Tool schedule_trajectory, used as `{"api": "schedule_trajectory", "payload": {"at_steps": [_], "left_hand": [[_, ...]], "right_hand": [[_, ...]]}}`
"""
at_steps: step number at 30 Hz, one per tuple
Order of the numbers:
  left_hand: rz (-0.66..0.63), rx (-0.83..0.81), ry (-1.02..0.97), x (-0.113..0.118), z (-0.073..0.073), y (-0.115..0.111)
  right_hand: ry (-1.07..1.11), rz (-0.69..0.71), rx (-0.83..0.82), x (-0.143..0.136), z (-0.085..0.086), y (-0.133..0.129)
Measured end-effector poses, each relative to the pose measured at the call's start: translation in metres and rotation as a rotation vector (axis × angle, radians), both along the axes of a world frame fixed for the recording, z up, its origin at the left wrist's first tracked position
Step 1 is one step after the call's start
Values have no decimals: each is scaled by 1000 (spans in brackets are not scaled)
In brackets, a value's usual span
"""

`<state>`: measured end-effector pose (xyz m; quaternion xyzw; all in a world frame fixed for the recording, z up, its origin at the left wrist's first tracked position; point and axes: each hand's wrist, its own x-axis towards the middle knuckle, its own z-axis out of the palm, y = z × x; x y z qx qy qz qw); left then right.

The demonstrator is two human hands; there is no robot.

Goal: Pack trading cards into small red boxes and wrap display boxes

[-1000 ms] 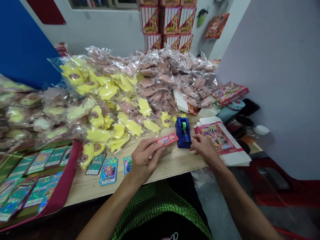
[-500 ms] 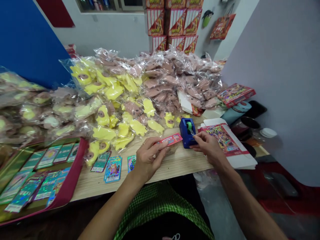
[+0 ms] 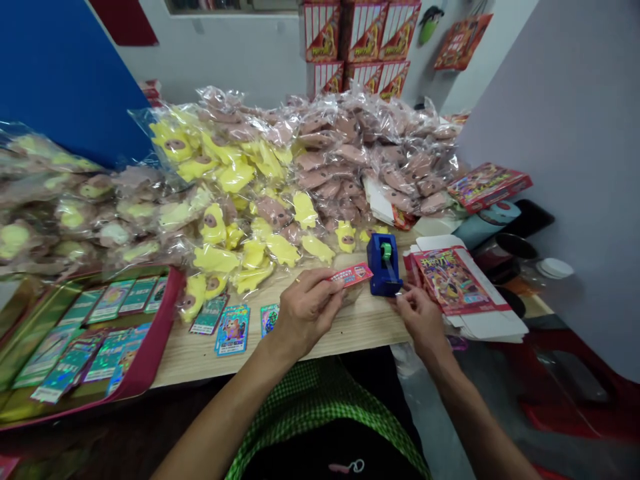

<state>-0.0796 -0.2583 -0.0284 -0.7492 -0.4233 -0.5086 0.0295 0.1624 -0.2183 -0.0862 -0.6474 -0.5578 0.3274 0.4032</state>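
Observation:
My left hand (image 3: 311,310) is closed on a small packet with a red printed header card (image 3: 353,274). Below the card, part of the packet looks clear, and its contents are hidden by my fingers. Just right of the card stands a blue tape dispenser (image 3: 385,270) with a green-cored roll. My right hand (image 3: 421,319) is at the dispenser's lower right, thumb and fingers pinched on a small piece of clear tape (image 3: 399,294) that is barely visible. Left of my left hand lie shiny picture cards (image 3: 233,329) on the wooden table (image 3: 195,363).
Bagged yellow (image 3: 235,175) and brown animal figures (image 3: 345,160) are heaped across the back. A pink-rimmed tray (image 3: 167,320) of cards stands at left. Flattened printed boxes (image 3: 455,280) lie at right, near a light-blue bottle (image 3: 485,223) and a dark cup (image 3: 505,248).
My right hand has come down and away from the tape roll, with the tape pulled off at its fingertips. My left hand still holds the packet. The camera view has shifted slightly.

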Motion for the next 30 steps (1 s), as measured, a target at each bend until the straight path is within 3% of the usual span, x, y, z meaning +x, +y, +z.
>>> {"api": "schedule_trajectory", "payload": {"at_steps": [2, 4, 8, 11, 17, 23, 30], "left_hand": [[-1, 0, 23, -1, 0, -1], [-18, 0, 36, -2, 0, -1], [-50, 9, 33, -6, -3, 0], [-48, -13, 35, -5, -4, -1], [-8, -43, -7, -2, -6, -7], [-121, -56, 81, -4, -2, -4], [-237, -236, 14, -9, 14, 2]], "right_hand": [[-74, -24, 84, 0, 17, -11], [-70, 71, 114, -7, 36, -22], [234, 411, 48, -35, 71, -36], [438, 534, -50, -53, 85, -32], [513, 579, -170, -70, 89, -19], [455, 509, -265, -74, 88, -19], [643, 431, -228, -78, 81, -29]]}}
